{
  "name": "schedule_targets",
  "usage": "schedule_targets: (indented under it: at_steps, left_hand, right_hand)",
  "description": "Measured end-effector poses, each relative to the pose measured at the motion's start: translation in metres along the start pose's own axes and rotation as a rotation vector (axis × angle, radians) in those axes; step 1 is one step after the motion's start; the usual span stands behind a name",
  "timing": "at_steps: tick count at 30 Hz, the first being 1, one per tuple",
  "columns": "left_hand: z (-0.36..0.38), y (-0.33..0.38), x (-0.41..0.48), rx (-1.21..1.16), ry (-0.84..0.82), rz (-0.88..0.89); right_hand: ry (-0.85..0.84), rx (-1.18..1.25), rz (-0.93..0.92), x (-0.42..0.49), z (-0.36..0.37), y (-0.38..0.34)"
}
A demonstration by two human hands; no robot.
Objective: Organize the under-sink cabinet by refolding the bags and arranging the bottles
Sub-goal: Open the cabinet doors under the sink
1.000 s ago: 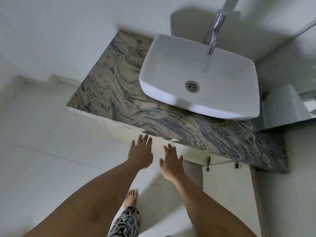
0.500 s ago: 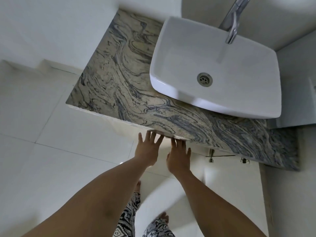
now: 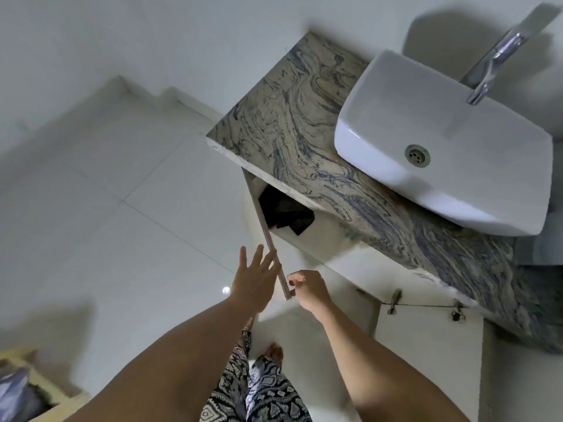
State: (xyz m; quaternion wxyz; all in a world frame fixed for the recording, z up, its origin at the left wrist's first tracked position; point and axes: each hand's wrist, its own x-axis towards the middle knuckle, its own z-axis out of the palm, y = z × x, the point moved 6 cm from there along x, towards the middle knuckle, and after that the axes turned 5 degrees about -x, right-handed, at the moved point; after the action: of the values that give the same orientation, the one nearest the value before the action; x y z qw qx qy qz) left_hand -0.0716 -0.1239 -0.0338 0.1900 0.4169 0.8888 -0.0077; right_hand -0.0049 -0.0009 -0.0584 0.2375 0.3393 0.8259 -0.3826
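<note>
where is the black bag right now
Head view: the black bag lies inside the open cabinet, under the left end of the marble countertop, just right of the open door.

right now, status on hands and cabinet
Left hand open, flat on white cabinet door. Right hand curled at door edge, grip unclear. Door open, crumpled black bags inside.

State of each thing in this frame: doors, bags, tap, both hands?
Left cabinet door: open.
Right cabinet door: closed.
Black bags: crumpled inside the cabinet.
Faucet: no water running.
Left hand: open, fingers straight beside the door.
Right hand: curled at door's edge; grip unclear.
</note>
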Motion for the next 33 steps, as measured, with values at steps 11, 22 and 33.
schedule_targets:
  at_steps: [11, 22, 33]
  left_hand:
    - [0.027, -0.057, -0.074, -0.074, -0.063, -0.232]
    - [0.017, -0.187, -0.103, -0.214, -0.047, -0.404]
    - [0.006, -0.281, -0.099, -0.059, -0.052, -0.281]
  right_hand:
    - [-0.087, -0.198, -0.466, 0.003, 0.051, -0.142]
    - [-0.123, -0.462, -0.479, 0.029, 0.118, -0.221]
    - [-0.076, -0.617, -0.341, 0.052, 0.146, -0.279]
